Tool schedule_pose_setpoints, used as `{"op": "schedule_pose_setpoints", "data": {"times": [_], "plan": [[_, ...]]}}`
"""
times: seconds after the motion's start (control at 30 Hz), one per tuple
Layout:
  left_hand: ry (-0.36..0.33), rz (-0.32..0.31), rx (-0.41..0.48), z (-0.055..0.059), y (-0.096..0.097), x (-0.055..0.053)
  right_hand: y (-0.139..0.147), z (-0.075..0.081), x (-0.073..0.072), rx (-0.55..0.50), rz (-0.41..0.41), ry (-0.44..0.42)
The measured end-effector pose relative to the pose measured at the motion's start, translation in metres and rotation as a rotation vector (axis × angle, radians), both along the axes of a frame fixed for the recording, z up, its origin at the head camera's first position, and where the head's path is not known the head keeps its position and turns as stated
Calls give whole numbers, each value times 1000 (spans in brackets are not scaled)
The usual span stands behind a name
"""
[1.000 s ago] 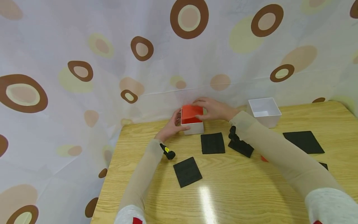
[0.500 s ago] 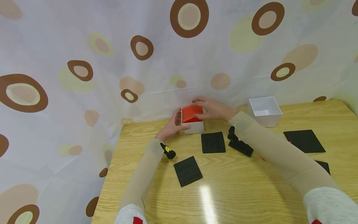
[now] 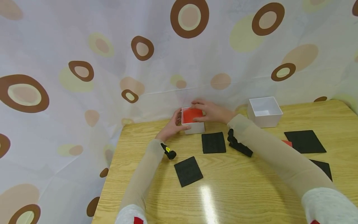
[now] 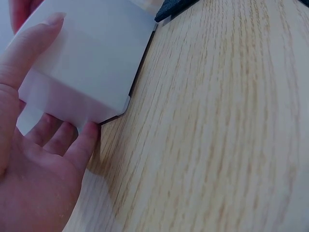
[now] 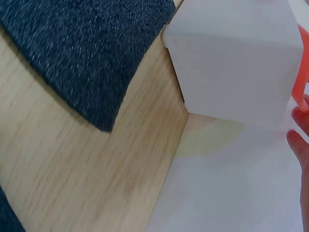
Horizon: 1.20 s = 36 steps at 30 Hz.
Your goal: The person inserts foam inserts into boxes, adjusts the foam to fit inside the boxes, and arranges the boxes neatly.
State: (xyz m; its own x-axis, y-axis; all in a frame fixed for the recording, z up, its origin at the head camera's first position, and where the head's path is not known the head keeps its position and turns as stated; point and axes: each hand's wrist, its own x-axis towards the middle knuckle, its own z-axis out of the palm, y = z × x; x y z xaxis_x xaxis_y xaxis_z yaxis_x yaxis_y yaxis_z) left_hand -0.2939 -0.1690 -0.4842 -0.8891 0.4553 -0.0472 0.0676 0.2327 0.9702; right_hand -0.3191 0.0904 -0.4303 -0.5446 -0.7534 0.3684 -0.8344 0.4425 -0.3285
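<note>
A white box (image 3: 195,128) stands near the table's back edge. My left hand (image 3: 171,128) holds its left side, thumb on the front wall and fingers around the side; the left wrist view shows the thumb and fingers against the white wall (image 4: 91,53). Over the box's opening, my right hand (image 3: 211,112) holds a red square sheet (image 3: 191,115) by its right side. In the right wrist view the red sheet's edge (image 5: 301,77) sticks out past the box rim, beside the fingertips (image 5: 297,137). How far the sheet sits inside is hidden.
A second white box (image 3: 265,113) stands open-topped at the back right. Black square pads (image 3: 188,171) lie in several spots on the wooden table (image 3: 237,189). Part of a red piece (image 3: 287,143) shows behind the right forearm. A patterned curtain (image 3: 156,102) borders the back.
The red sheet has tilted down and now looks flatter in the box opening. My right hand has shifted slightly lower with it. The left hand keeps its place on the box.
</note>
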Motion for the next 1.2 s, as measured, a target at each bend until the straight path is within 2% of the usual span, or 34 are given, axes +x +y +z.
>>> {"op": "schedule_pose_setpoints", "data": {"times": [0.33,0.57,0.9,1.2], "plan": [[-26,21,-16,1,-1,-1,15,-3,-8,-127,51,165],[-14,8,1,-1,-1,-2,18,-5,-6,-46,76,193],[-2,-4,1,-3,0,-2,13,-6,-2,65,25,186],[2,-4,9,-3,-1,-1,7,-2,4,137,38,213]]}}
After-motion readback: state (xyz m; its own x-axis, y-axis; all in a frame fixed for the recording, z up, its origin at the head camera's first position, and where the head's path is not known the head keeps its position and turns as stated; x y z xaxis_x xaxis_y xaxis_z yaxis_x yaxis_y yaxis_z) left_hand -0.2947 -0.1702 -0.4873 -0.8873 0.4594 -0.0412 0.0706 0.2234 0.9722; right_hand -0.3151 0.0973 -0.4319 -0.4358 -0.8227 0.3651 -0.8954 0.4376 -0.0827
